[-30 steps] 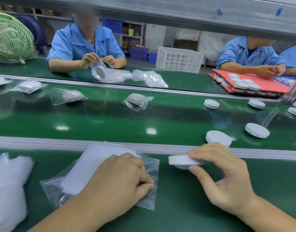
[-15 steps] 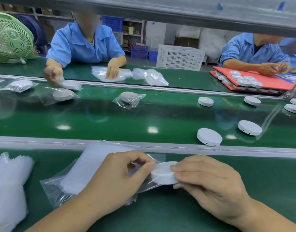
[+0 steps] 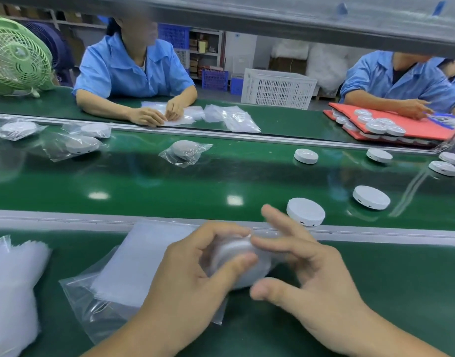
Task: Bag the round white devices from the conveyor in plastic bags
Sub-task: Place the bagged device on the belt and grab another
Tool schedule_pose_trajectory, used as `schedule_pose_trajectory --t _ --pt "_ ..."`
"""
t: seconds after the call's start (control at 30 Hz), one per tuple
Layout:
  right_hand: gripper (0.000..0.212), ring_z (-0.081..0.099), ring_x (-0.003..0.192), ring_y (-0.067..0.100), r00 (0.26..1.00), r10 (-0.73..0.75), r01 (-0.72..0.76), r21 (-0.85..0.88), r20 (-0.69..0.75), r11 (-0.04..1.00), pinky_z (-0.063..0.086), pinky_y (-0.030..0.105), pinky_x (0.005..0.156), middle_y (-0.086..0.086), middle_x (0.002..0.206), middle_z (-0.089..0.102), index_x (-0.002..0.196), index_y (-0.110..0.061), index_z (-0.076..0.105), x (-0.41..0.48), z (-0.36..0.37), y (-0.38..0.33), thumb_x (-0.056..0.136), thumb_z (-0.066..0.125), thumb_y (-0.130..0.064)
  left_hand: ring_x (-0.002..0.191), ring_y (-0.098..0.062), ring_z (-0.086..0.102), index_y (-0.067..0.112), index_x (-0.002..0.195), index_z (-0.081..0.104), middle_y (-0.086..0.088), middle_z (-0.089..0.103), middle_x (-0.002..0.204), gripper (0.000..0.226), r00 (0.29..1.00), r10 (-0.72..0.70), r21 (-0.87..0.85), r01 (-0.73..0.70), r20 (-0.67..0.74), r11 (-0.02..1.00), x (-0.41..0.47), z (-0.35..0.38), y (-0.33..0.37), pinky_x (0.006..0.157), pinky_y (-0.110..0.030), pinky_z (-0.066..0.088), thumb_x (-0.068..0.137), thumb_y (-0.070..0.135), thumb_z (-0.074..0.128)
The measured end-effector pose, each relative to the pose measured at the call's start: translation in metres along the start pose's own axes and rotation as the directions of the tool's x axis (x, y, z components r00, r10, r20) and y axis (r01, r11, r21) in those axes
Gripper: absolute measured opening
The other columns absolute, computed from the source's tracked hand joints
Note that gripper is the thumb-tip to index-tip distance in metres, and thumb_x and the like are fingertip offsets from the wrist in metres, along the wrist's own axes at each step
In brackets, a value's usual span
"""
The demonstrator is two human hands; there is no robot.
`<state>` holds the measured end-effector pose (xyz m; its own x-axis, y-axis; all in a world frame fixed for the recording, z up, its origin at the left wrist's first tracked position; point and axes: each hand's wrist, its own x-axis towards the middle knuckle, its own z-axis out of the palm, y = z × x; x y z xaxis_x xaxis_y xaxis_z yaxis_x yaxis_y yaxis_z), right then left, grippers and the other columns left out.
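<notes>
A round white device sits inside a clear plastic bag between my hands, above the near green bench. My left hand grips the bag and the device, thumb on top and fingers curled round the far side. My right hand is beside it with fingers spread, its fingertips touching the bag's right end. Under my left arm lies a stack of clear bags. Bare devices ride the conveyor belt just beyond.
Bagged devices lie further left on the belt, and more bare ones at the right. A pile of bags sits at my left. Two people in blue work across the belt; a red tray holds several devices. A green fan stands far left.
The device went from my right hand into the bag held open by my left hand. My left hand now grips bag and device lifted off the stack; my right fingers have spread.
</notes>
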<state>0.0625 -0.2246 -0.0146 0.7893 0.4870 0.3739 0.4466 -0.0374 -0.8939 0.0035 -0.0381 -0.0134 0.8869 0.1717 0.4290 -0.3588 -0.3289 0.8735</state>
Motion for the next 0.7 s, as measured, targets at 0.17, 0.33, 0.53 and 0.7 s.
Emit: schedule_pose_trajectory --t 0.17,0.33,0.53,0.7 --pt "0.019 0.067 0.073 0.006 0.994 0.094 -0.078 -0.267 0.048 0.961 0.052 0.02 0.07 -0.015 0.081 0.076 0.083 -0.043 0.08 0.026 0.005 -0.007 0.073 0.076 -0.058 0.104 -0.004 0.067 0.041 0.101 0.067 0.017 0.073 0.105 0.026 0.995 -0.03 -0.009 0.029 -0.1 1.0 0.01 -0.006 -0.005 0.078 -0.025 0.054 0.079 0.051 0.078" --pt "0.015 0.06 0.07 -0.002 0.971 -0.039 -0.073 -0.445 -0.238 0.893 0.041 0.008 0.062 -0.019 0.074 0.069 0.074 -0.04 0.076 0.131 -0.03 0.005 0.084 0.084 -0.032 0.116 0.002 0.051 0.056 0.104 0.049 0.031 0.052 0.118 0.034 0.998 0.025 0.432 0.002 -0.058 0.902 0.022 -0.032 -0.012 0.09 -0.024 0.044 0.076 0.059 0.069" --pt "0.028 0.07 0.1 0.024 0.943 0.252 -0.315 -0.835 -0.219 0.451 0.054 0.028 0.084 0.001 0.114 0.074 0.109 -0.021 0.075 0.243 -0.05 0.052 0.095 0.057 -0.005 0.06 -0.008 0.039 0.028 0.064 0.028 0.01 0.035 0.061 0.046 0.979 0.196 0.47 -0.197 0.051 0.86 0.015 -0.037 -0.009 0.061 -0.023 0.032 0.1 0.055 0.04" --pt "0.037 0.065 0.114 0.02 0.946 0.324 -0.198 -0.752 0.022 0.629 0.048 0.03 0.091 -0.004 0.131 0.069 0.13 -0.029 0.069 0.217 -0.038 0.072 0.101 0.056 -0.048 0.057 -0.009 0.035 0.03 0.065 0.022 0.013 0.025 0.062 0.04 0.929 0.348 0.457 -0.366 0.125 0.811 0.011 -0.044 0.0 0.063 -0.018 0.03 0.1 0.025 0.039"
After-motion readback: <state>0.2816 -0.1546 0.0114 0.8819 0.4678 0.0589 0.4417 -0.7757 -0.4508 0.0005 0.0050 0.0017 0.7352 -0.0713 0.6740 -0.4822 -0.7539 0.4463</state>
